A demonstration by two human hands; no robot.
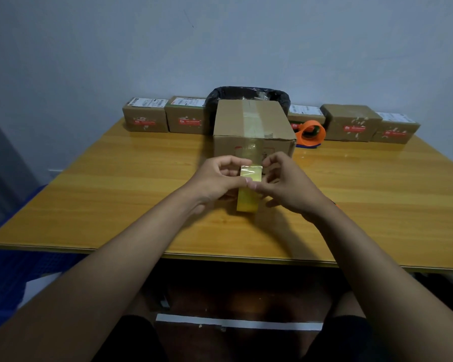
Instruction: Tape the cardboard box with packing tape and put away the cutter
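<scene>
A brown cardboard box (236,121) stands at the middle of the wooden table (115,192), with a strip of clear tape running over its top and down its near face. In front of the box a yellowish roll of packing tape (247,197) stands on edge. My left hand (217,178) and my right hand (285,184) both grip the roll from either side, thumbs meeting on its top. A short loose end of tape (251,169) sticks up between my fingers. The orange tape cutter (311,133) rests on the table just right of the box, apart from both hands.
Several small labelled parcels line the table's far edge, among them one (145,116) at the left and one (351,122) at the right. A bin with a black liner (249,94) sits behind the box. The table's near edge (220,256) lies below my forearms.
</scene>
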